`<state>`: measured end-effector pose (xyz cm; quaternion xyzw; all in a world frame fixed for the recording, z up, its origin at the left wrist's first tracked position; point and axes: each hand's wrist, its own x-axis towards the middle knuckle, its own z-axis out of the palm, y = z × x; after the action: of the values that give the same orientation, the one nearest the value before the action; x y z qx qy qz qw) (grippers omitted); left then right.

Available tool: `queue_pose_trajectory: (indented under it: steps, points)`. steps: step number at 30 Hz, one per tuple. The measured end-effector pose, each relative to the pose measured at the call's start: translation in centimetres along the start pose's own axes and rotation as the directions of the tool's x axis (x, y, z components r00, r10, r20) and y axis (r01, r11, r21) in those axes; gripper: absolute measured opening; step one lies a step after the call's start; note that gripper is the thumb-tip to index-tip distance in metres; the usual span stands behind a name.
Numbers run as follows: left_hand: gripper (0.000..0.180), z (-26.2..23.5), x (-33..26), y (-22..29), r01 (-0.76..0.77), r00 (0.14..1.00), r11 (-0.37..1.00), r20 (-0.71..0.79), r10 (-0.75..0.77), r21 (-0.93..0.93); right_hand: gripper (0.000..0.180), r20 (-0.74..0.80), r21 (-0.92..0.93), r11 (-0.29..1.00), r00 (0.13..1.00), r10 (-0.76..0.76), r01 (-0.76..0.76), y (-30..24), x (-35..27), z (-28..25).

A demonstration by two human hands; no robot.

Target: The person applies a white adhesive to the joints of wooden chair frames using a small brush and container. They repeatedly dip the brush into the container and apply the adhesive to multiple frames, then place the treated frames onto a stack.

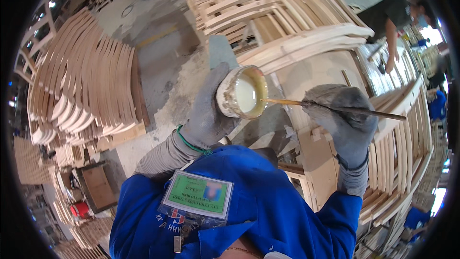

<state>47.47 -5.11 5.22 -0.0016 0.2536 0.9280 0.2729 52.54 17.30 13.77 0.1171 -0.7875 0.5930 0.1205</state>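
Observation:
My left hand (206, 113), in a grey glove, is wrapped round a small round cup (228, 97) with a crusted, stained outside. White liquid (246, 95) that looks like glue lies inside it. Between the gloved fingers of my right hand (349, 115) is a thin brush (283, 101), held nearly level. Its yellowish end touches or overlaps the cup's rim; its dark end sticks out to the right. Just beyond my left fingertips shows a flat grey-green piece (221, 50); whether that hand holds it I cannot tell.
Curved wooden slats (91, 72) are stacked at the left. Slatted wooden frames (287, 14) are piled ahead, and more frames (400, 158) stand at the right beside a wooden board (316, 74). Another person's arm (390, 43) reaches in at the far right. Concrete floor (165, 98) shows between the stacks.

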Motion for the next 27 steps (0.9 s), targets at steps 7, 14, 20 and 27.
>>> queue_pose_trajectory:
  steps: [7,14,20,27]
  points:
    - [0.054,-1.6,1.6,4.0,-0.018,0.988,0.999,-0.154,0.014,-0.03,0.018,0.228,0.014,1.0,0.973,-0.021,0.018,2.7,6.8,5.0]
    - [0.049,-3.4,8.9,6.0,-0.012,0.996,0.999,-0.087,0.009,-0.033,0.015,-0.025,0.722,0.663,0.949,0.313,-0.2,9.4,12.6,5.0]
    - [0.045,-5.7,17.6,6.7,0.147,0.989,0.936,0.033,-0.144,-0.32,0.021,0.002,0.872,0.423,0.866,0.501,-0.247,16.8,16.0,3.9]
    - [0.047,-5.1,25.6,7.3,0.247,0.965,0.969,0.095,-0.244,-0.021,0.021,-0.051,0.965,0.218,0.713,0.7,-0.145,22.7,17.5,3.3]
